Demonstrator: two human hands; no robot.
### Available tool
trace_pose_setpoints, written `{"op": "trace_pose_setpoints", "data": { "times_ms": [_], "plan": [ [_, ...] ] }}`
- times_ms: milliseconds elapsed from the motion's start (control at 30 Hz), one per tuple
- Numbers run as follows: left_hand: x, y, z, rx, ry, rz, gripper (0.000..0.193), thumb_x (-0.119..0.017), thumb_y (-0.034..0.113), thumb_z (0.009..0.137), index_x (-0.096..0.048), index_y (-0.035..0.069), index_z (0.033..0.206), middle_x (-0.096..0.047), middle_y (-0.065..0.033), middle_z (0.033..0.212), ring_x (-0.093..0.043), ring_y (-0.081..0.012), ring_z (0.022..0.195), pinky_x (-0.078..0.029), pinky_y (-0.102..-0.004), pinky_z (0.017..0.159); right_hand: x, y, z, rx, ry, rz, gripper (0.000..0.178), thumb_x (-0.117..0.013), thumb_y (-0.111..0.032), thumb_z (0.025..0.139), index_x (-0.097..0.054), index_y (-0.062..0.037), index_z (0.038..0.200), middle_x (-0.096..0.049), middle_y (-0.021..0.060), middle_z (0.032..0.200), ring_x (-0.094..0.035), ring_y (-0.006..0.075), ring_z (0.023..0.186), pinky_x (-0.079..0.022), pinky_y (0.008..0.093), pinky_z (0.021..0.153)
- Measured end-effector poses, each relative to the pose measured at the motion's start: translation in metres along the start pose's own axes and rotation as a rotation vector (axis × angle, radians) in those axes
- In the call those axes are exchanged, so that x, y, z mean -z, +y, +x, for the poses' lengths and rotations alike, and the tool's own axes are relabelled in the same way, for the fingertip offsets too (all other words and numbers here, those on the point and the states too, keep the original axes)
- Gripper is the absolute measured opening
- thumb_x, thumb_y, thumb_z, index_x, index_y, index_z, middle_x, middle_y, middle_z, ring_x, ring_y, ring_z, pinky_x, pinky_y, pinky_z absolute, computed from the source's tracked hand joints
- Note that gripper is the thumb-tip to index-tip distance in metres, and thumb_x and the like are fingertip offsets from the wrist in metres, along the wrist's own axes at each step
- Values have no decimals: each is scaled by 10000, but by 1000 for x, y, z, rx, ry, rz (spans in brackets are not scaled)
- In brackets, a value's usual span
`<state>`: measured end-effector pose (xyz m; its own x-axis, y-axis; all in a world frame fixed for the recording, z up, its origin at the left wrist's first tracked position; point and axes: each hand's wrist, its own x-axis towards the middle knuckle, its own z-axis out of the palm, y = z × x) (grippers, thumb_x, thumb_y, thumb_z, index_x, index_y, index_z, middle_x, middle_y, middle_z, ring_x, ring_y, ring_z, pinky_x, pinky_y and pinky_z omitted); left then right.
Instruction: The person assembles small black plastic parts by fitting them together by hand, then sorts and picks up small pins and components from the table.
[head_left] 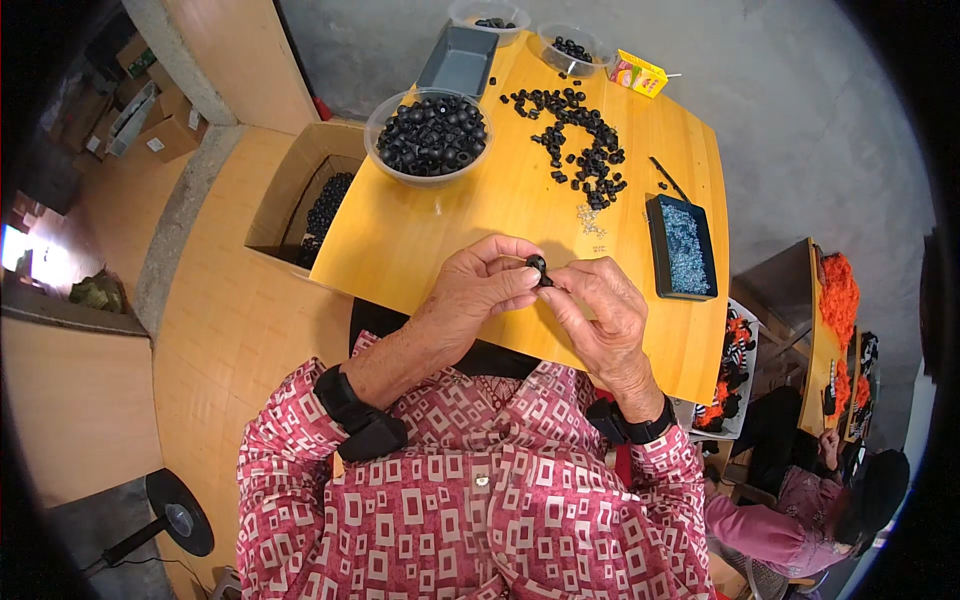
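Over the table's near edge, my left hand (478, 285) pinches a small black round plastic part (537, 264) between thumb and fingers. My right hand (606, 308) meets it from the other side, its thumb and fingers closed at the part's lower end. Whether a second small piece sits in the right fingertips is hard to make out. Beyond my hands, many small black pieces (590, 150) lie loose on the yellow table (490, 225). Tiny clear bits (590, 220) form a little heap just below them. A clear bowl (374, 152) of round black parts stands at the left.
A black tray (661, 262) of small bluish clear pieces and a thin black rod (668, 178) lie at the right. At the back are a grey tray (458, 62), two more bowls and a yellow carton (638, 75). A cardboard box (280, 205) stands left; another person (780, 515) sits right.
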<state>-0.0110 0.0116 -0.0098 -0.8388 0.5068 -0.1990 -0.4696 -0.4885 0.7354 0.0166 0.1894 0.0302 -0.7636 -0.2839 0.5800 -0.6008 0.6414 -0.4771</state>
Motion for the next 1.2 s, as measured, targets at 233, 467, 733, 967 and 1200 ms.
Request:
{"op": "trace_pose_setpoints", "data": {
  "times_ms": [233, 467, 733, 967, 1200],
  "plan": [
    [-3, 2, -3, 53, -78, -19, 219, -625, 89, 917, -595, 61, 1132, -628, -35, 1075, -637, -144, 1012, -533, -260, 895, 21, -5, 3, -65, -13, 13, 182, -735, -5, 740, -677, -1, 913, -639, 119, 838, -630, 255, 754, -507, 329, 651],
    [-5, 1, -4, 87, -89, 20, 219, -615, 92, 923, -591, 52, 1137, -633, -48, 1092, -639, -196, 1064, -530, -263, 905, 34, 1, 5, -79, -118, 51, 161, -718, -3, 765, -682, -8, 922, -647, 116, 847, -642, 250, 769, -511, 321, 667],
    [-5, -3, -3, 131, -100, -39, 212, -610, 155, 940, -575, 71, 1131, -655, -82, 1086, -653, -201, 1040, -538, -263, 860, 35, 2, 6, -42, -131, 37, 159, -722, -8, 762, -682, -6, 917, -643, 110, 835, -636, 242, 749, -509, 318, 656],
    [-3, -6, -2, 110, -193, -89, 208, -616, 172, 938, -570, 85, 1121, -659, -91, 1076, -659, -210, 1030, -540, -270, 857, 39, -1, 8, -24, -141, 17, 155, -720, -14, 766, -681, 0, 915, -638, 113, 835, -637, 240, 745, -511, 317, 654],
    [0, -12, 1, 59, -236, -85, 192, -626, 145, 927, -579, 57, 1092, -651, -99, 1069, -659, -216, 1022, -539, -275, 874, 42, -6, 12, -15, -162, 19, 149, -717, -17, 771, -681, 0, 915, -639, 112, 836, -637, 238, 744, -510, 319, 647]
  ]
}}
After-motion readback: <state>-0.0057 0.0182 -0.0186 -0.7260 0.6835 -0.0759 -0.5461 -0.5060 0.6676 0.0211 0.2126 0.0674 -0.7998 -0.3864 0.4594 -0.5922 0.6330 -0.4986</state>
